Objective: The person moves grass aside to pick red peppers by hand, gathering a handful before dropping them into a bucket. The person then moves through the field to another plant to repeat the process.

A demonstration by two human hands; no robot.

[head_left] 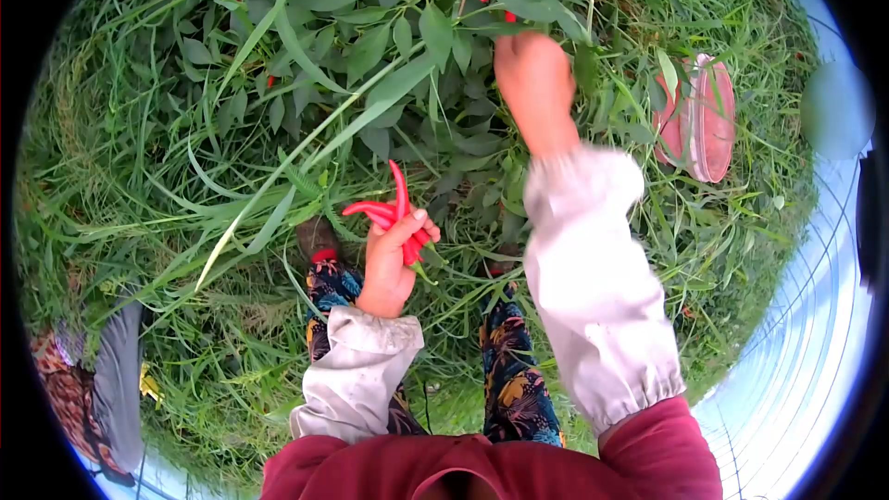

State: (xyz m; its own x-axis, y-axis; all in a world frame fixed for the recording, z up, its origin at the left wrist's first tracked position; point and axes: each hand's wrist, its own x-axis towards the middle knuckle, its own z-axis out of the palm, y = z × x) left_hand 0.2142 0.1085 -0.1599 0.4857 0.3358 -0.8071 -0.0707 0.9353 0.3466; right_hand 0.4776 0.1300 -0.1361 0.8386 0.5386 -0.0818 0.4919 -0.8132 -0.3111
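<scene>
Head view: I see the left hand (394, 264) gripping glossy, tapered red peppers (402, 204) above green grass (236, 310), one pointing forward, another left. The right hand (535, 83) is at smooth, pointed leaves (369, 51); its grip I cannot tell.

The ground is covered with long green grass (241, 315), its blades bending and crossing in many directions. Toward the far side, broad-leaved plants (370, 51) rise densely from it, with grass tangled among their leaves. On the right, a pinkish-red container (711, 125) with a rounded rim sits tilted in the growth, some green blades crossing its side. Nearer the middle, two dark shoes, the left shoe (316, 235) and the right shoe (501, 265), stand apart on the ground, partly hidden by grass. A small yellow item (149, 385) shows at the left, too unclear to identify.
</scene>
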